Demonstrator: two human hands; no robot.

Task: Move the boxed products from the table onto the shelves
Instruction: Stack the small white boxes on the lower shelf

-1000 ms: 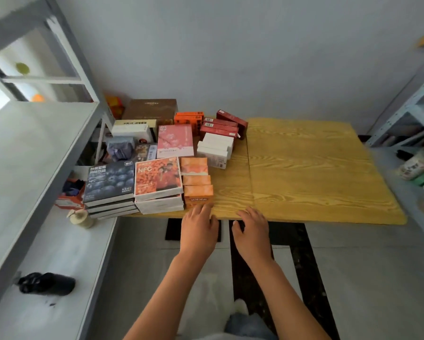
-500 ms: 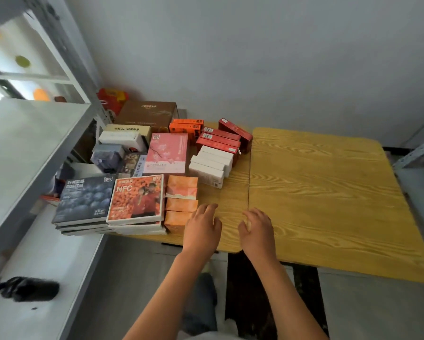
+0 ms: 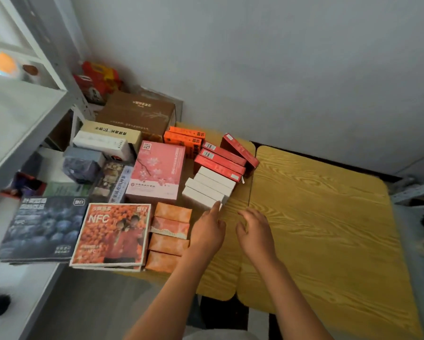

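While the grey shelves (image 3: 22,114) stand at the far left, your boxed products crowd the left part of the yellow bench (image 3: 316,217): a dark blueberry box (image 3: 40,229), an orange NFC box (image 3: 111,235), a pink blossom box (image 3: 157,173), four small orange boxes (image 3: 169,238), then white boxes (image 3: 208,188) and red boxes (image 3: 223,159). Your left hand (image 3: 207,233) reaches toward the nearest white box, fingers straight, its grip holding nothing. Just right of it, your right hand (image 3: 255,231) hovers with loosely curled fingers, also holding nothing.
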